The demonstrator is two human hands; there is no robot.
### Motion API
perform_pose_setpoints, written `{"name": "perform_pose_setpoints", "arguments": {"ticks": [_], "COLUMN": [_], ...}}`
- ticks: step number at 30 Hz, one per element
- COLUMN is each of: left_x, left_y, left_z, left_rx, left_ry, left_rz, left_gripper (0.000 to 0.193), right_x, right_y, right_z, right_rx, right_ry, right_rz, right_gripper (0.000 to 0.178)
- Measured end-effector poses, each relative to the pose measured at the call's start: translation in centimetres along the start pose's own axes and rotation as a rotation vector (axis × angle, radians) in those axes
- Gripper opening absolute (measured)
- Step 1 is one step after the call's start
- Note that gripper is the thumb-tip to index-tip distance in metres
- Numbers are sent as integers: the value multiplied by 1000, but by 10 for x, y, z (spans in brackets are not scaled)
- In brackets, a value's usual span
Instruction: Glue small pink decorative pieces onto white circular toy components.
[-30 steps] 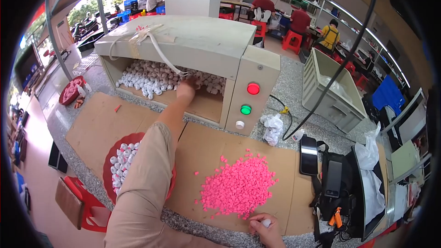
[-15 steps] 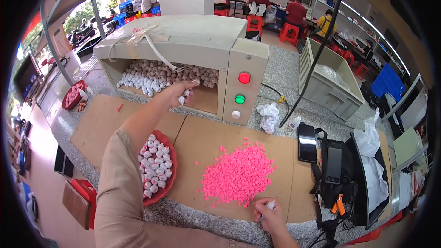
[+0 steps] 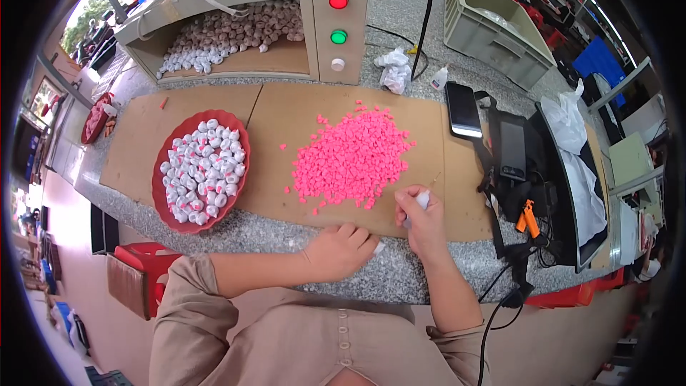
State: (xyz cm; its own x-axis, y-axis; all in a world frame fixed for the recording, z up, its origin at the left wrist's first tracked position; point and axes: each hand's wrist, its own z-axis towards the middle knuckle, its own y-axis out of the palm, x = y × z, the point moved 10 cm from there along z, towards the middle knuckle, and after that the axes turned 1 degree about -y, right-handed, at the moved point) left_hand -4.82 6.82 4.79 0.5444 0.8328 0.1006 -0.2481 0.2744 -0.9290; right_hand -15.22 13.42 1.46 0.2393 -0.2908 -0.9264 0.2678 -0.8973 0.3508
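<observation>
Needle-tipped white squeeze bottle (image 3: 424, 199): clamped in right hand (image 3: 421, 220), over cardboard (image 3: 282, 111). White ball (image 3: 379, 248), mostly hidden: gripped by left hand (image 3: 341, 251), fingers curled together, at worktop (image 3: 275, 234) edge. Pink pieces (image 3: 350, 157): loose heap just beyond. White-and-pink balls (image 3: 204, 164): in red scalloped bowl (image 3: 163, 206), left.

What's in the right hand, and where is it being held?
The right hand holds a small white needle-tipped bottle by its body; the thin needle sticks out.

bright | daylight upper left, overexposed | glare on phone (image 3: 463, 109) | edges bent, corners black
</observation>
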Motion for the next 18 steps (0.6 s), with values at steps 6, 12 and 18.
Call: {"name": "perform_pose_setpoints", "arguments": {"ticks": [6, 12, 18], "left_x": [-5, -58, -52], "left_y": [-7, -44, -31], "left_z": [-9, -75, -90], "left_rx": [-63, 135, 45], "left_ry": [-116, -488, -478], "left_rz": [-170, -328, -365], "left_gripper": [51, 56, 39], "right_x": [4, 5, 6], "right_y": [-1, -6, 8], "right_z": [-6, -8, -8], "right_rx": [-24, 23, -50], "right_ry": [0, 44, 20], "right_rz": [-57, -145, -68], "right_gripper": [11, 16, 21]}}
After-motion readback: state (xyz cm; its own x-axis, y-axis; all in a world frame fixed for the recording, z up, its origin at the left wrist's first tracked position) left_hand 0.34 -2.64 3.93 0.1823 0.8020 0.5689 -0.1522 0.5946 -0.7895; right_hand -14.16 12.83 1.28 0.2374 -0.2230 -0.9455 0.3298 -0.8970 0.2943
